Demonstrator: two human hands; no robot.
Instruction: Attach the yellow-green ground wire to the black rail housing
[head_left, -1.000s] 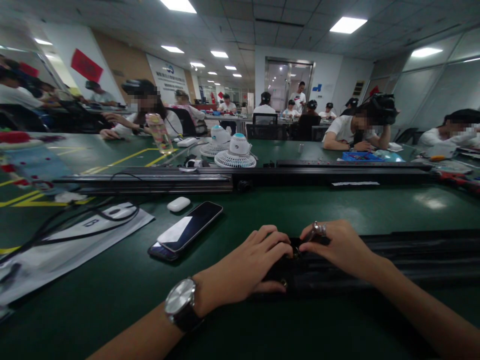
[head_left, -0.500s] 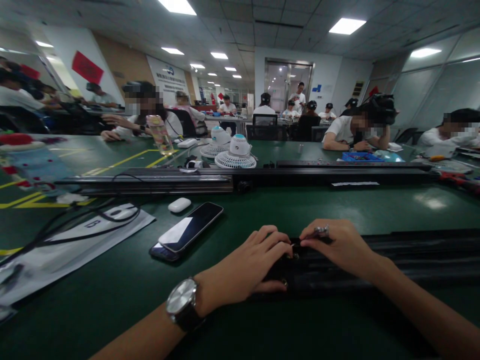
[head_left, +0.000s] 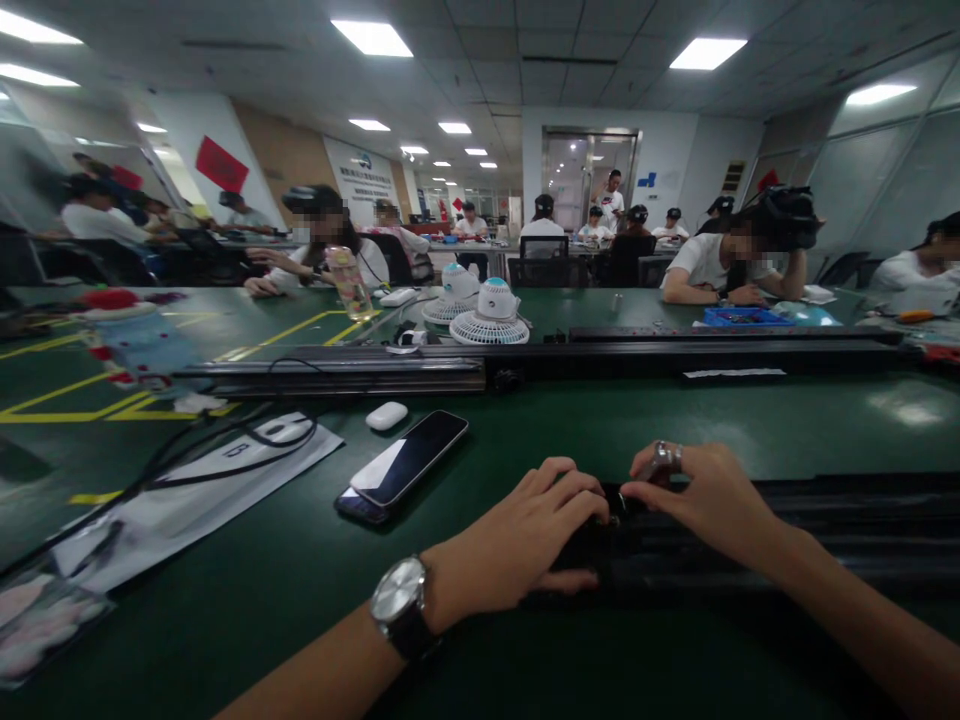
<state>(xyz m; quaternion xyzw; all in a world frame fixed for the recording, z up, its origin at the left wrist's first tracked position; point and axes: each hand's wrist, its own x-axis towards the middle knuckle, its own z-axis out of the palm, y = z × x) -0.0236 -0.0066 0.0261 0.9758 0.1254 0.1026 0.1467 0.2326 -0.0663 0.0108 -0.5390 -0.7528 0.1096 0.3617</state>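
Observation:
A long black metal rail (head_left: 847, 535) lies across the table in front of me, its left end under my hands. My left hand (head_left: 551, 525), with a watch on the wrist, grips that end: the fingers bend over the far side and the thumb lies along the near side. My right hand (head_left: 705, 495), with rings on a finger, is over the top of the rail just right of my left fingertips. Its thumb and index finger pinch at a tiny shiny piece, too small and blurred to name.
Left of my hands lie two stacked phones (head_left: 409, 465), a white earbud case (head_left: 386, 416) and a white sheet (head_left: 217, 490) with black cables. Further off are long black rails (head_left: 675, 357), two white fans (head_left: 491, 315), a bottle (head_left: 349, 285) and a blue tray (head_left: 746, 317). Several people sit beyond.
My view has turned a little left, so everything sits further right. The right thumb and index finger have parted slightly; the left hand keeps its place on the rail.

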